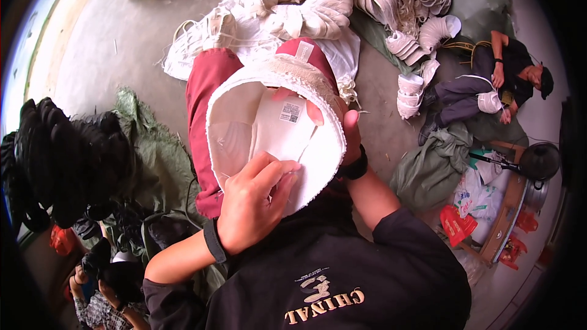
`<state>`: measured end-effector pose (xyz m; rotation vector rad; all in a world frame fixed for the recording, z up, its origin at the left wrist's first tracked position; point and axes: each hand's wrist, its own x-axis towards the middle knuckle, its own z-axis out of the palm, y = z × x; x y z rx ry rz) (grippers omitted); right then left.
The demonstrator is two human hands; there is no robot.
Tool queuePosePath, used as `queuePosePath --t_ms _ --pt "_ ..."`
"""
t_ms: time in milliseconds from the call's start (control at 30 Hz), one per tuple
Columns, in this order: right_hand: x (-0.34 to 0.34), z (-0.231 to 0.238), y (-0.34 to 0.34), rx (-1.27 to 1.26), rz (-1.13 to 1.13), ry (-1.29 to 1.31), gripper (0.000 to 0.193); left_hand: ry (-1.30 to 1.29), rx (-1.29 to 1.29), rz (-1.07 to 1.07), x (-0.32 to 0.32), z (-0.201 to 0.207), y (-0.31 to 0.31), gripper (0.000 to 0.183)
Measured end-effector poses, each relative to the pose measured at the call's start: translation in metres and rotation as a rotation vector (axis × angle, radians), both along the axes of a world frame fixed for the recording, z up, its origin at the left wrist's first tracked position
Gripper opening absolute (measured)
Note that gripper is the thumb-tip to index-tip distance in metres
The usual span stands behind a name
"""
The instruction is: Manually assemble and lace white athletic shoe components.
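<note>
Between the maroon trousers (212, 82) and the black shirt (367, 263), one white cap (275, 137) is facing its opening upward, bare floor (147, 43) is spreading at upper left, and pale bundles (327, 12) are crowding the far side; the right hand (352, 137) is grasping its right edge, the left hand (257, 192) is holding fingertips together, gripping what I cannot tell; two wristbands (214, 241) are showing
</note>
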<state>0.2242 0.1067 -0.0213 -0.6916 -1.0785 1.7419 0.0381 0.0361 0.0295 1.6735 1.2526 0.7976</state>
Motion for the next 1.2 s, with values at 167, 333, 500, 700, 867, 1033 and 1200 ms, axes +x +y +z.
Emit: queuePosePath --t_ms 167,333,500,700,867,1033,1200 --pt "0.003 -0.008 -0.004 -0.037 0.037 0.01 0.093 0.062 0.025 -0.02 0.001 -0.003 0.0 0.013" --pt "-0.003 -0.005 -0.005 -0.029 0.028 -0.003 0.096 0.067 0.052 -0.03 0.0 -0.013 -0.001 0.009" --pt "-0.004 -0.006 -0.007 -0.025 0.034 -0.007 0.097 0.09 0.1 -0.07 0.001 -0.02 -0.003 0.01" --pt "0.0 -0.008 -0.009 -0.067 0.06 0.019 0.096 0.018 0.018 -0.05 0.001 -0.021 -0.006 0.011" --pt "0.0 -0.002 -0.008 -0.075 0.028 -0.066 0.084 -0.144 -0.03 -0.005 -0.009 -0.015 -0.01 0.006" --pt "0.0 -0.006 -0.005 -0.078 0.019 -0.12 0.068 -0.474 -0.069 0.248 -0.04 0.003 -0.016 0.014" --pt "-0.006 -0.029 -0.001 -0.128 0.117 0.36 0.06 -0.454 -0.135 0.724 -0.081 -0.013 -0.001 0.027"
